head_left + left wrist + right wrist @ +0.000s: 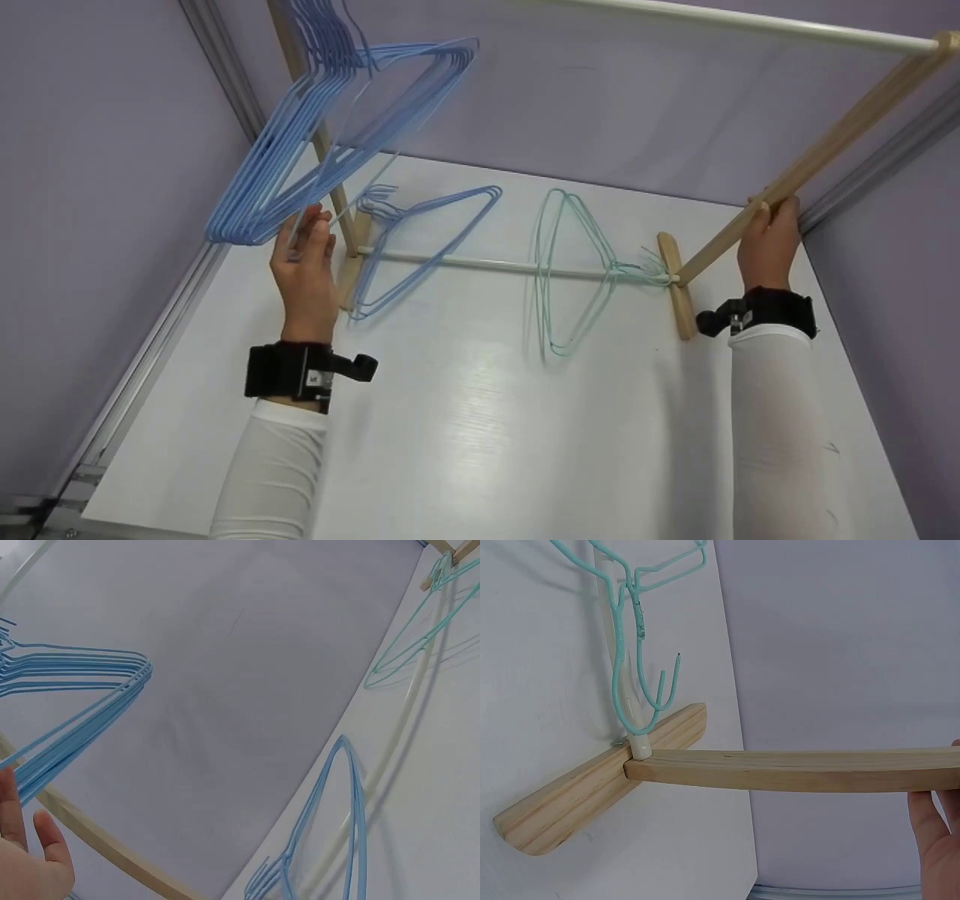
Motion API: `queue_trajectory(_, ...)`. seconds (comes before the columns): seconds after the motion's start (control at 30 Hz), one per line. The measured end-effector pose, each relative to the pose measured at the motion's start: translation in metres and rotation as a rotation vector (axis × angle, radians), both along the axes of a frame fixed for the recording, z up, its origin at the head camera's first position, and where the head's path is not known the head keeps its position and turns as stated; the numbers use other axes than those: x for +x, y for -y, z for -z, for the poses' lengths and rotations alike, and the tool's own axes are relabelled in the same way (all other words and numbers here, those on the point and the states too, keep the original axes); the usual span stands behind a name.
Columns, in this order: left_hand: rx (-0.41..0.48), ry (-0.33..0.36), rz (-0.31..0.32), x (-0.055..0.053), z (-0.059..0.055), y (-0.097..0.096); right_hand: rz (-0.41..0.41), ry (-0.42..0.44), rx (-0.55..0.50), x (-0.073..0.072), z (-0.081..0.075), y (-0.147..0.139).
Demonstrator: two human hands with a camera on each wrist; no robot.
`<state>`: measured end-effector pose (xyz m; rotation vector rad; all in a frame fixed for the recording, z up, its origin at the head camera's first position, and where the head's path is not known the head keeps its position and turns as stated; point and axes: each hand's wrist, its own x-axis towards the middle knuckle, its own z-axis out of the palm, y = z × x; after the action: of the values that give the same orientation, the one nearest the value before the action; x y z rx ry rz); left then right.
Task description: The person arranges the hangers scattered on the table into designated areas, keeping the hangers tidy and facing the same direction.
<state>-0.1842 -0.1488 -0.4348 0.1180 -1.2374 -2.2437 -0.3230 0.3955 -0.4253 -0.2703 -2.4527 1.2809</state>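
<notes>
A bunch of blue wire hangers [300,165] hangs at the upper left. My left hand [306,270] is raised at its lower edge, with fingertips at the bottom wires. In the left wrist view, thumb and finger stand apart beside the blue hangers [82,724]; contact with the nearest one, a paler hanger [364,187], is hard to tell. At the right, my right hand [770,244] grips the slanted wooden post [825,161] of the rack. The right wrist view shows fingers on both sides of this post [802,771].
Several blue hangers [431,262] hang on the white lower rod [495,265] at its left end. Green hangers [551,277] hang toward its right end, near a wooden foot [679,300]. A white upper rod [720,19] crosses the top. Walls enclose the white surface [480,435].
</notes>
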Motion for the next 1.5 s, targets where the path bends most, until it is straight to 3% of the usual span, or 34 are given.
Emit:
queue_trajectory(0.37,-0.016,0.068,0.044,-0.002,0.014,0.008,-0.018,-0.007,0.001,0.000,0.001,0.000)
queue_trajectory(0.63,0.069,0.120,0.038,-0.006,0.018,0.009,-0.014,-0.002,0.008,-0.001,0.001,-0.002)
queue_trajectory(0.8,0.072,0.231,0.004,-0.008,0.028,0.010,-0.017,0.005,0.011,-0.001,0.000,-0.001)
queue_trajectory(1.03,0.032,0.451,-0.061,-0.015,0.043,0.009,-0.011,-0.003,0.014,0.000,0.000,-0.001)
queue_trajectory(1.23,-0.085,0.646,-0.078,-0.020,0.059,0.009,-0.002,-0.004,0.014,-0.002,0.001,-0.002)
queue_trajectory(1.5,-0.337,0.760,-0.064,-0.022,0.078,0.009,-0.014,-0.014,0.026,-0.001,0.002,-0.002)
